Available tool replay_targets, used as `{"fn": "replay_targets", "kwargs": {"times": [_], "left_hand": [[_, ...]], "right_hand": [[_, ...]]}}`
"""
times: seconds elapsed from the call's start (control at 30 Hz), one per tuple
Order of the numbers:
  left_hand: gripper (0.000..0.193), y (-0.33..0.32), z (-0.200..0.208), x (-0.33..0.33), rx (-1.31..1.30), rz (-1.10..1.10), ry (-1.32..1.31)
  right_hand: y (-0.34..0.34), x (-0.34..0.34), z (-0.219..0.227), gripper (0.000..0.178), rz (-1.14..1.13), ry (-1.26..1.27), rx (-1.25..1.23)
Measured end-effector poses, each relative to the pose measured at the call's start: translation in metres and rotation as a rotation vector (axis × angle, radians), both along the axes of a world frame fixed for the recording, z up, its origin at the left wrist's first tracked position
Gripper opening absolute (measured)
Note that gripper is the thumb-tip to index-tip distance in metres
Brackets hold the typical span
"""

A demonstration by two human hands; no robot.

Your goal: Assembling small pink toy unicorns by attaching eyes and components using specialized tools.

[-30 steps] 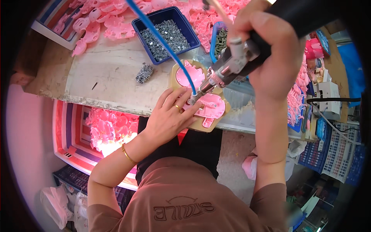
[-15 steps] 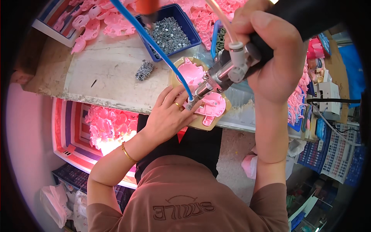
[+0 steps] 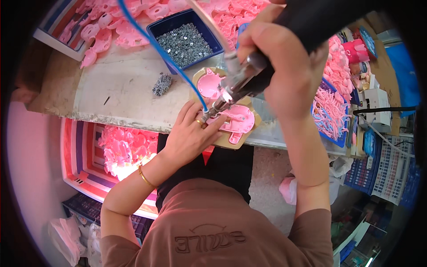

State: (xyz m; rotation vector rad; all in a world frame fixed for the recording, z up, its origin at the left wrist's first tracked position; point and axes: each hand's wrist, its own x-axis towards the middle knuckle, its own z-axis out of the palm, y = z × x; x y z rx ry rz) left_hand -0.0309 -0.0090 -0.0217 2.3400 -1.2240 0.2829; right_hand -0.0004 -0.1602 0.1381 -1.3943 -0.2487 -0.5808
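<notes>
My right hand (image 3: 289, 62) is wrapped round the black body of a powered screwdriver (image 3: 307, 26), which leans down to the left. A blue air hose (image 3: 167, 58) runs to its metal nose. The nose tip comes down at the fingers of my left hand (image 3: 189, 138), which are spread over the left edge of a pink plastic shell part (image 3: 243, 120). That part sits in a tan holding block (image 3: 235, 140), beside a rounder pink shell (image 3: 209, 84) farther back. My left fingers hide the spot under the tip, so a screw there cannot be made out.
Behind the block stands a dark blue bin (image 3: 218, 48) of small screws. A bristly grey clump (image 3: 162, 84) lies on the worktable (image 3: 129, 98). Pink shells (image 3: 129, 31) are heaped at the back. A blue tray (image 3: 340, 138) of thin pink and blue pieces is at right.
My right hand and the screwdriver have moved left, bringing the nose tip farther left over the pink part. My left hand has shifted slightly left, its fingers still spread.
</notes>
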Motion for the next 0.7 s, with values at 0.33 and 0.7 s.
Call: {"fn": "replay_targets", "kwargs": {"times": [0.33, 0.7], "left_hand": [[0.026, 0.000, 0.013, 0.014, -0.058, -0.092, 0.001], [0.027, 0.111, 0.167, 0.008, 0.220, -0.017, 0.617]], "right_hand": [[-0.091, 0.035, 0.075, 0.035, -0.246, -0.185, -0.154], [-0.342, 0.080, -0.086, 0.040, -0.612, 0.620, -1.357]]}}
